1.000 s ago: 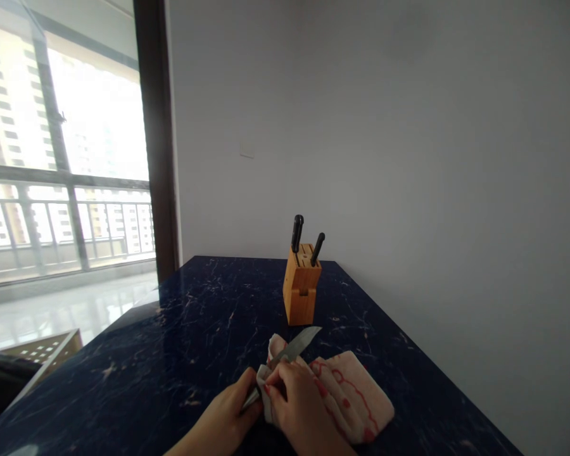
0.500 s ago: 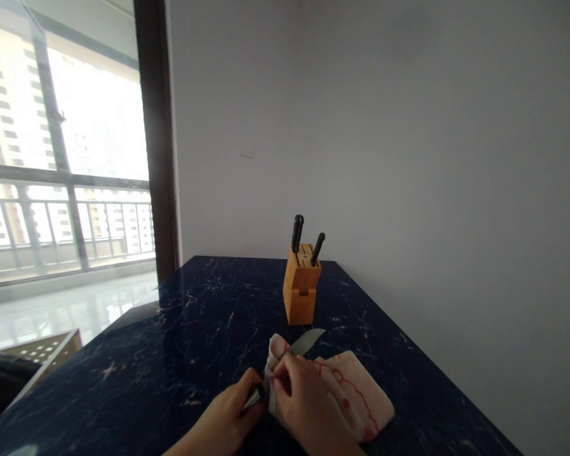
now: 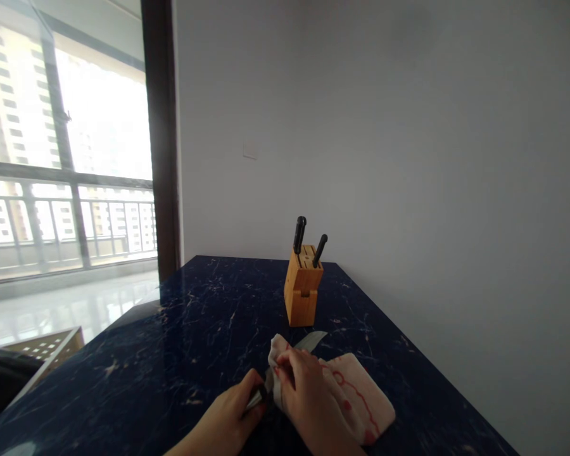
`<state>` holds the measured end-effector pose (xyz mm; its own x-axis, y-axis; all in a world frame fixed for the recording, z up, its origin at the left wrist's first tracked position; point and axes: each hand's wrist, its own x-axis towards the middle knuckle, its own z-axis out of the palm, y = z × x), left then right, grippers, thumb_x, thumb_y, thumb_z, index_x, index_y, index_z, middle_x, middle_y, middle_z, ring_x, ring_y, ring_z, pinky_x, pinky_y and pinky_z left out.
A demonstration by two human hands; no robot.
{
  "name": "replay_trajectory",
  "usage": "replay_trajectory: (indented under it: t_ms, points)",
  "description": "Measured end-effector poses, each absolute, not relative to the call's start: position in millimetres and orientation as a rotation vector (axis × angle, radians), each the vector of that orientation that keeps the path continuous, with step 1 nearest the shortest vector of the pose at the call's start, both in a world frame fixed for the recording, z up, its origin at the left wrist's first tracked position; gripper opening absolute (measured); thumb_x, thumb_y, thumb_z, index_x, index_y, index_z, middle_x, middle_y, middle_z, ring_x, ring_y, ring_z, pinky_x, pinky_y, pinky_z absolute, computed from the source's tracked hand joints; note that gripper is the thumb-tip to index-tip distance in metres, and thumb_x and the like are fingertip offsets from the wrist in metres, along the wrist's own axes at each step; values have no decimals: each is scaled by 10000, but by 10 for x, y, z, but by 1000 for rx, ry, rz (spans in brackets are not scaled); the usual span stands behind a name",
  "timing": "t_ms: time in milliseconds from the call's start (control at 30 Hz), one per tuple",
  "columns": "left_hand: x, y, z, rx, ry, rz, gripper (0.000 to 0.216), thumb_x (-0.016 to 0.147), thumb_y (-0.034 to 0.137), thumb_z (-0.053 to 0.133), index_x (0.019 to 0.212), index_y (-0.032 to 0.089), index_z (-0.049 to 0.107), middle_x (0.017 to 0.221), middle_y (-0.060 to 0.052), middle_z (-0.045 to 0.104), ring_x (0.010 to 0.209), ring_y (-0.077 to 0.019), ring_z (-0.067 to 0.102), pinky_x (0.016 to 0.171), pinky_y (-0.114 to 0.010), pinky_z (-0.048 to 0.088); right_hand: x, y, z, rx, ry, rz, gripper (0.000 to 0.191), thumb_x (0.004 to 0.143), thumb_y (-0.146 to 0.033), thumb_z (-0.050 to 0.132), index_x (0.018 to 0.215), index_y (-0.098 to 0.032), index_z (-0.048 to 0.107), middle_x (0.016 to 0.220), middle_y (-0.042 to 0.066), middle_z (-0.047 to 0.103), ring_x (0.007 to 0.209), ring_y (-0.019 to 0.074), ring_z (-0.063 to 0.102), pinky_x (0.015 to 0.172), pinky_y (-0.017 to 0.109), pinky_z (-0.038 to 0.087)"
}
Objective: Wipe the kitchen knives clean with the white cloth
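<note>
My left hand [image 3: 235, 408] is closed around the dark handle of a knife [image 3: 312, 341], whose blade points away to the upper right. A pink and white cloth [image 3: 361, 392] with red markings is folded over the middle of the blade. Through that cloth my right hand [image 3: 304, 386] pinches the blade; its tip sticks out past the fingers. The rest of the cloth hangs or lies to the right of my right hand. Beyond both hands stands a wooden knife block [image 3: 304, 291] with two black-handled knives upright in its slots.
The dark blue marbled table [image 3: 218, 310] runs back to a grey wall [image 3: 408, 177]. On the left, a chair or crate with a perforated side [image 3: 47, 348] stands beside the table edge, near a large window [image 3: 104, 126].
My right hand, with the cloth, has slid slightly along the blade toward the tip, so less of the blade shows. The view has shifted a little; the left hand keeps its hold.
</note>
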<state>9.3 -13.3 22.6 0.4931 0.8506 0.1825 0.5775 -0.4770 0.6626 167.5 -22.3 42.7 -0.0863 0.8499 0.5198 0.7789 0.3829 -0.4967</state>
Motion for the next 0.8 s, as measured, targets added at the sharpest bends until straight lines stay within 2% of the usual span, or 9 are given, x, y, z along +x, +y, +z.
replay_trajectory:
  t_ms: [233, 433, 567, 800]
  points:
    - [69, -96, 122, 2161, 1156, 755, 300, 768, 207, 453, 1068, 221, 461, 1023, -38, 631, 912, -185, 569, 797, -248, 410, 1615, -252, 334, -1347, -1941, 153, 183, 693, -57, 506, 771, -213, 562, 835, 16, 606, 839, 187, 550, 748, 287, 394]
    - [67, -76, 74, 2158, 1159, 769, 141, 805, 233, 415, 927, 221, 485, 878, -9, 651, 795, -163, 583, 703, -211, 422, 1628, -255, 313, -1348, -1902, 284, 209, 677, -29, 494, 757, -212, 556, 822, 13, 614, 829, 170, 563, 742, 262, 411]
    - [62, -57, 47, 2154, 1151, 797, 158, 810, 239, 421, 962, 229, 464, 928, -11, 640, 836, -162, 570, 725, -208, 408, 1605, -246, 310, -1343, -1881, 245, 182, 694, -46, 499, 754, -207, 561, 831, 22, 622, 853, 179, 562, 760, 284, 415]
    - [90, -104, 178, 2122, 1139, 747, 91, 825, 241, 408, 881, 197, 465, 802, 1, 610, 722, -135, 551, 655, -192, 391, 1615, -220, 231, -1328, -1892, 226, 185, 677, -38, 488, 731, -204, 549, 808, 22, 622, 832, 173, 568, 736, 275, 424]
